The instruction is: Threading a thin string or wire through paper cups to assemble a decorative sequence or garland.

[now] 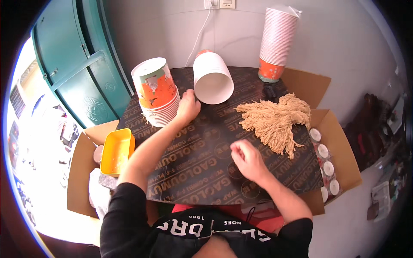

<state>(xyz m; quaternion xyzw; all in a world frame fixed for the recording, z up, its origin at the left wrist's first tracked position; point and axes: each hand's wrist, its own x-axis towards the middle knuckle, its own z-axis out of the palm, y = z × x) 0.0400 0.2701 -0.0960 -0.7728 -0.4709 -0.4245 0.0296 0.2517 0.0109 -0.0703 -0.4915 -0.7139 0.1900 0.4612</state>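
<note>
My left hand (188, 107) is by the right side of an upside-down stack of orange and green paper cups (155, 88) with white rims. Its fingers are curled, and I cannot make out what, if anything, is in them. Just right of it a large white paper tub (214, 86) lies on its side, its open mouth facing me. My right hand (249, 161) hovers over the dark printed board table (189, 172), fingers curled and pressed together; anything inside is hidden. Beyond it, to the right, lies a bundle of tan strings (277, 122).
A tall stack of nested cups (278, 43) stands at the back right. At the left edge sits a yellow plastic bin (117, 151). Cardboard boxes flank the table; the right box (344, 159) holds several white-topped round containers (328, 168). A white cord (200, 36) hangs down the wall.
</note>
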